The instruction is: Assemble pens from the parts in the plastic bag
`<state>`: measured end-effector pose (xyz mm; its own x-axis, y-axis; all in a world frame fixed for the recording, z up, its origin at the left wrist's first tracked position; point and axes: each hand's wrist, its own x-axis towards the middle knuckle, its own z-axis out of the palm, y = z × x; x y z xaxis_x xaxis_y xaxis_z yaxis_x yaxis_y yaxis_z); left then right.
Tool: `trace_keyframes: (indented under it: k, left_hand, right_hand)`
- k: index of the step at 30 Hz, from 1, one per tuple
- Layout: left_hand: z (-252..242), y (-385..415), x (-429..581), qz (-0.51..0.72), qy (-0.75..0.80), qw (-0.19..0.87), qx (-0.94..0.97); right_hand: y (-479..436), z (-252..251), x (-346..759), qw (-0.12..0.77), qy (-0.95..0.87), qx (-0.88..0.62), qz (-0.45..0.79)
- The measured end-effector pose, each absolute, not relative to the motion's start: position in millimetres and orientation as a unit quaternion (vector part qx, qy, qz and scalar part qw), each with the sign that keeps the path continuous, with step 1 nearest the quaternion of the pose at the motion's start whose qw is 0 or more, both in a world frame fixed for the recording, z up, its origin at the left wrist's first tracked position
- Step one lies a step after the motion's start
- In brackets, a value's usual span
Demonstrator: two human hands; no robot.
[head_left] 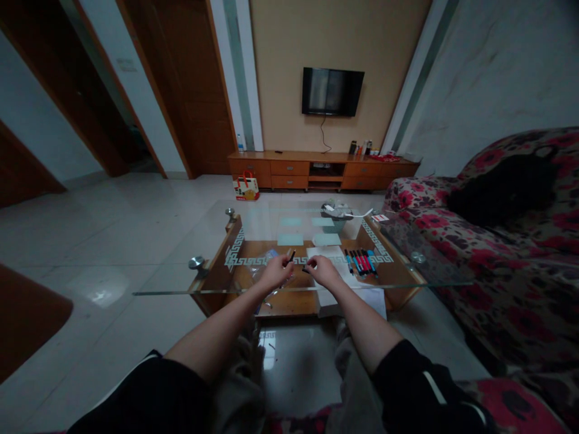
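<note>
My left hand (277,272) is closed over the glass table, its fingers pinching a thin dark pen (292,255) that points up and away. Close beside it on the right, my right hand (322,271) pinches a small black piece (306,269), which looks like a pen cap. A gap separates the two held pieces. To the right of my right hand lies a row of several pens (360,262) with black, blue and pink-red parts. Clear plastic wrapping (260,276) lies by my left hand, partly hidden by it.
The glass tabletop (167,280) rests on a wooden base with a lower shelf. White papers (373,296) show near my right forearm. A basket (335,224) stands toward the far edge. A flowered sofa (506,289) is on the right; a paper bag (246,187) stands before the TV cabinet.
</note>
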<state>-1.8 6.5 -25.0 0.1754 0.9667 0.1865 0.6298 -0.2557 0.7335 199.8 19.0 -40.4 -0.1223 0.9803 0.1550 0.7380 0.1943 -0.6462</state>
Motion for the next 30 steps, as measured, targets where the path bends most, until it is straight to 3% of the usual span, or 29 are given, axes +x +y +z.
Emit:
trace_keyframes:
  k: [14, 21, 26, 30]
  left_hand:
    - [-21, 5, -6, 0.322, 0.553, 0.24, 0.73]
    - [-24, 1, 9, 0.317, 0.531, 0.265, 0.739]
    - [-23, -1, 9, 0.304, 0.517, 0.278, 0.751]
    - [-24, -1, 6, 0.296, 0.511, 0.274, 0.76]
  right_hand:
    - [21, -50, 193, 0.3, -0.713, -0.57, 0.276]
    - [18, -34, 197, 0.383, -0.658, -0.552, 0.34]
    - [16, -30, 208, 0.491, -0.54, -0.493, 0.474]
    - [18, -33, 215, 0.507, -0.511, -0.495, 0.486]
